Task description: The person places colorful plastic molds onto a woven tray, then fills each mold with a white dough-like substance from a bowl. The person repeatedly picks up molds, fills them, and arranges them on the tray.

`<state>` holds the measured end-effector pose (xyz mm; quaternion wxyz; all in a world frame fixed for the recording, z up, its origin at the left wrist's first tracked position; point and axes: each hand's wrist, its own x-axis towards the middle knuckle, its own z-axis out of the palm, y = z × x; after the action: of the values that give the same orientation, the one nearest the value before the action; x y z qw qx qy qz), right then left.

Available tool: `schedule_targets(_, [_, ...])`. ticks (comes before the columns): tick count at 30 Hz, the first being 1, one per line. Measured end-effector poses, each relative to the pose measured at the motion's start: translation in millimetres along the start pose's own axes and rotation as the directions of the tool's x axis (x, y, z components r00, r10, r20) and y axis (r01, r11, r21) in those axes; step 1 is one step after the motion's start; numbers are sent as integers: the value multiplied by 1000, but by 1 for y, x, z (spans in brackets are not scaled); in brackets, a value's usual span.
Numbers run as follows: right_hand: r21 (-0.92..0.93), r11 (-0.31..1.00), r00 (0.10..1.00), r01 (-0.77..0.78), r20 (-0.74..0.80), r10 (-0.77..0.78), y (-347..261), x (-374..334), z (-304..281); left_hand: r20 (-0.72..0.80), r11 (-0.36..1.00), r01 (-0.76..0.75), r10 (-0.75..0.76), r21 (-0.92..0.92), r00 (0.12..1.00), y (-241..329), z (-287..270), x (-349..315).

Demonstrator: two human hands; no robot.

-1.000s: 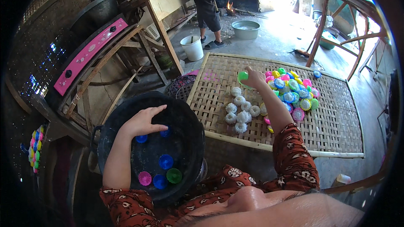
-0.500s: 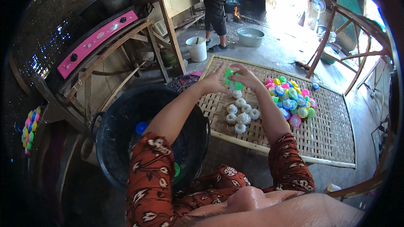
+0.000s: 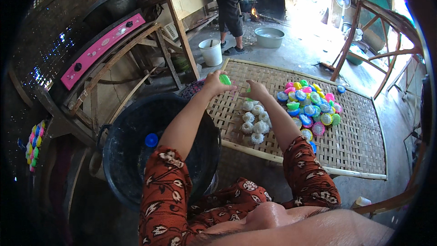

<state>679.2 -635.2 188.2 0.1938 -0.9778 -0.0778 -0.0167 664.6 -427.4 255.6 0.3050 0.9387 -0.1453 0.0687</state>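
Note:
A green plastic mould [image 3: 225, 79] is in my left hand [image 3: 215, 84], its thumb and fingers closed around it near the far left of a woven bamboo rack [image 3: 355, 148]. My right hand [image 3: 257, 91] hovers just to the right over the rack, its fingers curved around a bit of green, apparently a second mould mostly hidden behind them. Close below my right hand lies a cluster of white, grainy ring-shaped pieces [image 3: 257, 138]. To the right of my right forearm is a heap of pink, yellow, blue and green moulds [image 3: 309, 110], many with white filling.
A large black tub [image 3: 132, 173] with a blue mould [image 3: 151, 140] inside stands left of my lap. Beyond the rack are a white bucket [image 3: 210, 53], a grey basin [image 3: 269, 38] and a standing person [image 3: 230, 11] near a fire. A pink-fronted stove [image 3: 102, 48] sits at left.
My hands have moved apart; the left went left with a green mould, the right dropped slightly toward the white rings. The view has shifted a little.

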Motion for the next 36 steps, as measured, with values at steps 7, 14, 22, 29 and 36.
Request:
schedule_targets(7, [482, 752, 891, 450, -192, -410, -85, -54, -74, 218, 953, 179, -125, -246, 968, 4, -104, -85])
schedule_targets(14, [387, 504, 624, 772, -312, -717, -104, -84, -47, 275, 854, 24, -194, 520, 942, -10, -148, -162])
schedule_targets(22, [-500, 861, 995, -95, -22, 97, 114, -78, -12, 190, 962, 36, -90, 271, 978, 5, -164, -170])
schedule_targets(29, [-239, 970, 987, -50, -161, 12, 136, -56, 30, 212, 968, -12, -42, 249, 976, 11, -151, -174])
schedule_targets(36, [-265, 959, 994, -96, 32, 108, 119, -34, 48, 186, 961, 30, -84, 275, 979, 6, -159, -185])
